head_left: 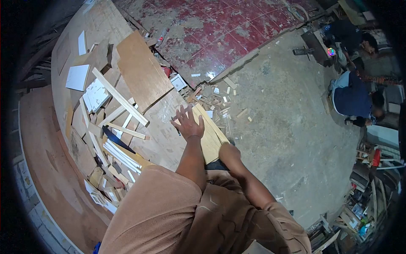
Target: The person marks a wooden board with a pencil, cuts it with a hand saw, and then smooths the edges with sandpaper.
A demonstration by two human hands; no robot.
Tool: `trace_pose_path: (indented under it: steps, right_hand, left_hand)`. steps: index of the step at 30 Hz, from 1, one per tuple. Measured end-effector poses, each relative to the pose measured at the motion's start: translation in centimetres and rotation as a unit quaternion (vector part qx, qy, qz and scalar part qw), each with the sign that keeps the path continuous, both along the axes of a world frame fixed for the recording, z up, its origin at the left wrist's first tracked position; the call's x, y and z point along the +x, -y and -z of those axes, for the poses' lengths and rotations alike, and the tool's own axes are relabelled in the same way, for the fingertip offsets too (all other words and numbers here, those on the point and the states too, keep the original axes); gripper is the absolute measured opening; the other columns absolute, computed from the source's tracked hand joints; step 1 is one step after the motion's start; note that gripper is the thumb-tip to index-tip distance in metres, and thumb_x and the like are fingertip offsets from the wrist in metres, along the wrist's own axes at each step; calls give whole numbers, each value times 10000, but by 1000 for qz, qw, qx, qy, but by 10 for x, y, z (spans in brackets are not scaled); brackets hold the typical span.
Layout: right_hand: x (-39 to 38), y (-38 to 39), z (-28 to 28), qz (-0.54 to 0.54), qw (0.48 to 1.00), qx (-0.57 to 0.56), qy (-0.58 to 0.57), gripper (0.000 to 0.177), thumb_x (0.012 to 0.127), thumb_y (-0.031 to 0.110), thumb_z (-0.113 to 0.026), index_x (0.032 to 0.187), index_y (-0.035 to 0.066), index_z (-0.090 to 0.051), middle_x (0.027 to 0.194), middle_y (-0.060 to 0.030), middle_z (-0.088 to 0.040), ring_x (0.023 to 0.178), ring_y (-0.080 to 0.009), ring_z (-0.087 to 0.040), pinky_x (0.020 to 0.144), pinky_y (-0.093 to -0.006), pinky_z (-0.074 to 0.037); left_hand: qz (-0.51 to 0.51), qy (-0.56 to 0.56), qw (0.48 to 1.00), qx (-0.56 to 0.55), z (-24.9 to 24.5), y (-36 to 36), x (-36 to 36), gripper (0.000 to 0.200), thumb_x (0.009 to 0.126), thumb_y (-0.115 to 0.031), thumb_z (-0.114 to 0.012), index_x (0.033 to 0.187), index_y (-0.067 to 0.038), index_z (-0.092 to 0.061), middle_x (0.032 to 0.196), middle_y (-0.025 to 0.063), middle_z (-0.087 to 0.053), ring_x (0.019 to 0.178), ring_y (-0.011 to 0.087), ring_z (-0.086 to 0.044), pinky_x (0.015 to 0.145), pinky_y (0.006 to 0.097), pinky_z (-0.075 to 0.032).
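A pale wooden board (205, 142) lies at the right edge of the plywood work surface (163, 148), in front of my body. My left hand (189, 122) rests flat near the board's upper left edge, its fingers spread. At the board's right edge is my right hand (229, 155), closed and slightly blurred; what it grips, if anything, is hidden. A long narrow strip of the same pale wood runs along the board's right side, up to my right hand. Something dark shows under the board's near end, close to my lap.
Wood offcuts, white strips and a dark-bladed saw (118, 139) litter the left side. A brown plywood sheet (141, 70) lies beyond. Small scraps dot the concrete floor (292, 127). Two people crouch at the right, one in a dark blue shirt (353, 95). Scrap piles sit lower right.
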State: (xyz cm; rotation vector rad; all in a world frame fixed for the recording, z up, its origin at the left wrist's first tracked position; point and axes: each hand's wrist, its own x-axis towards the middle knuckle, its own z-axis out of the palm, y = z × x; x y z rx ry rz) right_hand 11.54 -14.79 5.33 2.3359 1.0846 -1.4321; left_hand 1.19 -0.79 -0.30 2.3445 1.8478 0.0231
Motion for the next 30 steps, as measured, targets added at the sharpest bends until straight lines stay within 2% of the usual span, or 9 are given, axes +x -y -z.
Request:
trace_pose_path:
  steps: [3,7,9,12,18,21,23,26,30]
  right_hand:
    - [-6,-5,28,18,994,103,37,233,884,114,-490,985,-21,-651,975,-264,-686,904,-393,-695,743,-467,-568]
    - [10,34,-46,29,996,78,12,226,872,103,-490,966,-27,-649,919,-230,-701,852,-396,-700,751,-465,-562]
    - [19,43,-94,-86,993,83,-11,216,861,92,-496,949,-35,-647,874,-211,-700,818,-388,-701,742,-466,-562]
    - [16,30,-115,-50,993,96,36,208,857,102,-511,947,-25,-650,850,-196,-699,800,-374,-704,723,-466,-565]
    - [-13,-10,-2,17,988,125,94,167,850,109,-544,914,14,-666,857,-193,-704,791,-366,-710,672,-455,-572]
    - [-16,23,-6,39,987,128,93,131,823,88,-557,864,9,-653,797,-192,-687,753,-373,-698,658,-463,-560]
    - [-2,68,-43,-161,944,272,97,127,781,99,-582,849,25,-660,693,-132,-644,656,-349,-674,619,-440,-557]
    - [7,55,-103,-48,994,85,45,164,855,105,-527,871,19,-666,884,-210,-693,810,-367,-710,703,-462,-575]
    - [7,31,-46,-62,991,113,36,185,851,112,-539,890,12,-690,919,-211,-701,851,-367,-708,701,-440,-577]
  left_hand:
    - [-1,-11,1000,0,-1,-1,2,658,879,-486,-501,1442,-169,-378,1550,121,-275,1446,337,-211,1123,673,-34]
    - [6,-17,1000,-2,2,0,0,656,882,-488,-499,1440,-165,-381,1547,123,-277,1439,343,-220,1118,680,-38]
    - [8,-19,1000,6,3,-1,0,662,879,-485,-505,1444,-167,-371,1544,127,-280,1436,345,-222,1115,684,-43]
    - [6,-19,1000,-1,5,-1,0,671,873,-479,-513,1448,-168,-360,1546,129,-275,1439,343,-214,1116,680,-40]
    - [1,-8,1000,-2,2,0,1,674,870,-466,-517,1451,-170,-348,1546,126,-267,1441,339,-204,1118,675,-28]
    - [1,-7,1000,-2,3,-1,1,667,866,-461,-522,1439,-161,-359,1543,128,-270,1440,340,-205,1119,675,-28]
    - [5,-10,1000,-7,0,1,1,662,866,-459,-522,1433,-155,-365,1544,130,-268,1440,343,-205,1118,676,-29]
    - [4,-9,1000,-9,1,-3,1,658,868,-456,-521,1427,-144,-369,1548,134,-263,1439,347,-204,1117,680,-29]
    - [6,-12,1000,-14,-1,-1,1,659,873,-455,-517,1432,-141,-361,1553,138,-254,1441,349,-198,1114,685,-30]
